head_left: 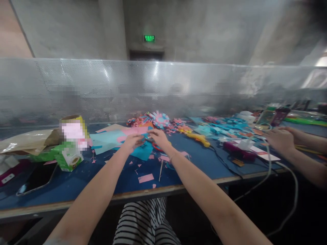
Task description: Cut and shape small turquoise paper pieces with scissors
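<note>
Both my arms reach forward over a blue table. My left hand and my right hand meet over sheets of pink and teal paper. The fingers of both are curled together on a small piece between them, too blurred to name. Red-handled scissors lie just under my right hand. A thin wooden stick and pink paper scraps lie on the table nearer to me.
A pink and blue paper flower and more cut paper lie behind my hands. A yellow glue gun with a black cord lies to the right. Another person's hand rests at far right. Boxes, a phone and a perforated metal screen are also here.
</note>
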`<state>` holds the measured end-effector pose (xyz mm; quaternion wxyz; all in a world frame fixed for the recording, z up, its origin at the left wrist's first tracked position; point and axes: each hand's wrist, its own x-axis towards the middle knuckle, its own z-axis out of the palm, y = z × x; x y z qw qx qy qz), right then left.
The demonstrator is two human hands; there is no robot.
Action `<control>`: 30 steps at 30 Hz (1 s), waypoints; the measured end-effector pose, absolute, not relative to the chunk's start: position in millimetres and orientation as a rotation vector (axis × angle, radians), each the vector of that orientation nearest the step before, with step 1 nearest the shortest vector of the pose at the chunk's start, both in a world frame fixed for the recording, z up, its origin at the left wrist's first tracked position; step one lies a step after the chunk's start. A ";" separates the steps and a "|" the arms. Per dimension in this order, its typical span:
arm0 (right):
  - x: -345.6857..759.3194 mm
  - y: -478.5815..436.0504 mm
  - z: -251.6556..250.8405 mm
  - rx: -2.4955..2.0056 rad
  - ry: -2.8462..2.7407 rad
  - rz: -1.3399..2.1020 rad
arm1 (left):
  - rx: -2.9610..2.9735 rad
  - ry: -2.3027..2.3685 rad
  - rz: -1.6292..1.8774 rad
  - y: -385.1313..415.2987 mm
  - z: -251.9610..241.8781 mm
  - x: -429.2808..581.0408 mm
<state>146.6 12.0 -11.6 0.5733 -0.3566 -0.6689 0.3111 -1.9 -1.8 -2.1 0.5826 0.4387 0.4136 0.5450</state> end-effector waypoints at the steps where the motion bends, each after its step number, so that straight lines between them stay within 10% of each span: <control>1: 146.6 11.5 -12.1 -0.835 -1.589 0.701 | 1.027 0.966 1.270 -2.1 -2.0 -1.7; 30: 150.9 11.9 -13.7 -0.704 -1.857 0.172 | 0.992 0.976 1.270 -6.4 3.2 2.9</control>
